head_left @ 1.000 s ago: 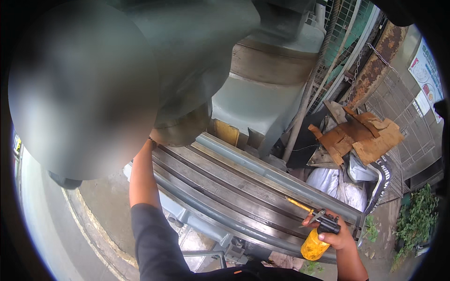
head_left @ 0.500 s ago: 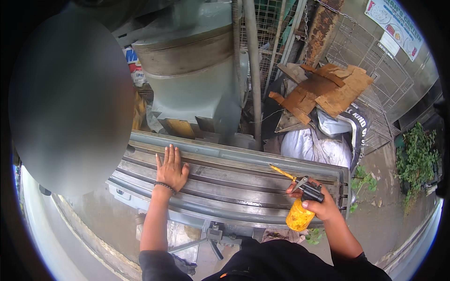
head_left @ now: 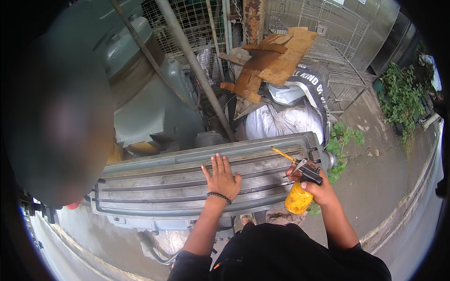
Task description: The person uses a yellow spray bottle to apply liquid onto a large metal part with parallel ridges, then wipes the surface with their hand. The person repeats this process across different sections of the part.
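My left hand (head_left: pixel 223 183) lies flat on the slotted metal machine table (head_left: pixel 154 183), fingers spread and pointing to the far side. A dark beaded bracelet (head_left: pixel 219 195) circles that wrist. In my right hand (head_left: pixel 323 189) is a yellow oil can (head_left: pixel 299 198) with a black pump head and a metal lever. My fingers wrap round its head and lever. The can's thin yellow spout (head_left: pixel 282 153) points up and left, above the right part of the table. Long grooves run along the table's length, and parts of the surface look wet.
Behind the table stands a large grey machine column (head_left: pixel 154 100), with a slanted pipe (head_left: pixel 197 70) beside it. Brown cardboard (head_left: pixel 274 63) rests on white sacks (head_left: pixel 281 122). Wire racks (head_left: pixel 344 79) and green plants (head_left: pixel 403 93) are at the right. A blurred patch hides the far left.
The view has shifted to the right. My left hand has slid rightward along the table, nearer the oil can. My right hand keeps its grip on the can.
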A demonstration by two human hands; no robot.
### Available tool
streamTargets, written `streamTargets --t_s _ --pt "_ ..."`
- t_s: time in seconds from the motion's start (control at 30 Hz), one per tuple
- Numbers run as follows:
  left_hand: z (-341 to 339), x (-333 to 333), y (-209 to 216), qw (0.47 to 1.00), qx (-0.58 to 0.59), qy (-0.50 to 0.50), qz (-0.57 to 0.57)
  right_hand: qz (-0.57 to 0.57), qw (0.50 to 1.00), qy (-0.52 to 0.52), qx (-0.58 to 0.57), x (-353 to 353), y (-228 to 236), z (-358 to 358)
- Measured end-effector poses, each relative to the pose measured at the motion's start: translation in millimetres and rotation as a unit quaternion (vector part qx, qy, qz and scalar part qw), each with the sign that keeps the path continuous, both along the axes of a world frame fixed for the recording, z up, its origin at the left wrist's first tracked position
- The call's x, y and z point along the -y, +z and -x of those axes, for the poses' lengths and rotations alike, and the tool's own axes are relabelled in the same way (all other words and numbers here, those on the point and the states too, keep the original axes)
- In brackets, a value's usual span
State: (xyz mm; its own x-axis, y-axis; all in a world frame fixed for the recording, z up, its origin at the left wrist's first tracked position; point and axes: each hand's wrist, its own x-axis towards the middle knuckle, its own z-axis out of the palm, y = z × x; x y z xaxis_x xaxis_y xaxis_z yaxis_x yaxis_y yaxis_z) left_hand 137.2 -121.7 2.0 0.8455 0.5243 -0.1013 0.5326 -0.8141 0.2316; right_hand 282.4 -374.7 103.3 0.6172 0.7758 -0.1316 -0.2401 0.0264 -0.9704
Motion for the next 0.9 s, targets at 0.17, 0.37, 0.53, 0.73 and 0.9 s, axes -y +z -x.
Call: streamTargets --t_s 0.17,0.37,0.53,0.73,0.9 --pt "-58.0 61.6 -3.5 0.998 0.004 -0.058 0.026 0.0 1.0 -0.03 0.006 31.6 3.3 -2.4" --pt "-109.5 114.9 -5.5 0.989 0.007 -0.142 0.042 0.004 0.999 -0.043 -0.006 61.2 -5.6 3.5" --pt "-86.6 91.8 4.8 0.98 0.083 -0.163 0.078 -0.029 0.993 -0.05 -0.098 40.4 -4.2 7.1" --pt "16.1 -47.9 13.4 0.996 0.058 0.057 -0.02 -0.019 0.986 0.086 -0.14 -62.2 -29.7 -16.5" --pt "71.3 -145.7 12.9 0.988 0.018 0.141 -0.058 0.035 0.973 0.192 -0.12 -190.6 -63.3 1.1"
